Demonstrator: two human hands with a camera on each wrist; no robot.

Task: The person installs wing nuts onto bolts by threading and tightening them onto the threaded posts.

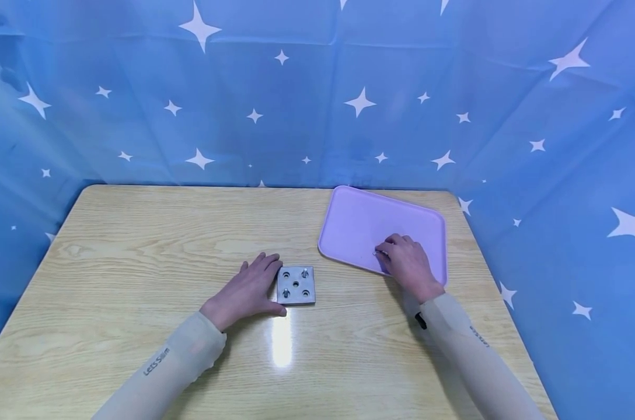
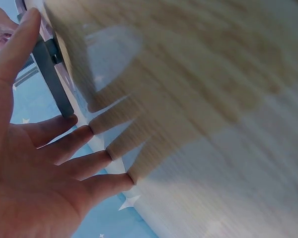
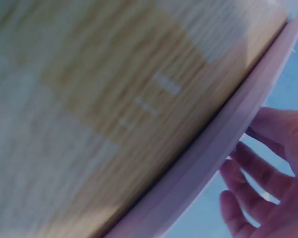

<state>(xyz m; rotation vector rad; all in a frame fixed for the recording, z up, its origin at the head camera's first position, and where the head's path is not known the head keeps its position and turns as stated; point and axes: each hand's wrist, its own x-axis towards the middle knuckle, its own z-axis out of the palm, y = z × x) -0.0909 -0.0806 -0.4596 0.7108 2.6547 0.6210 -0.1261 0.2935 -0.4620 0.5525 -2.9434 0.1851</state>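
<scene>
A square grey metal plate point(image 1: 296, 298) lies flat on the table, with holes in its face and two small bolts standing up from it, at the upper right and lower left. My left hand point(image 1: 248, 291) is beside its left edge, thumb and fingers extended and fingertips right at the corners. In the left wrist view the plate point(image 2: 52, 79) shows edge-on by the straight fingers. Over the front part of a purple tray point(image 1: 359, 227), my right hand point(image 1: 409, 265) pinches a small shiny metal piece point(image 1: 375, 253), mostly hidden by the fingertips. Its kind I cannot tell.
The wood-grain table point(image 1: 139, 245) carries the plate near its middle and the raised-rim tray at the back right. A blue cloth point(image 1: 317, 76) with white stars hangs behind and along the sides.
</scene>
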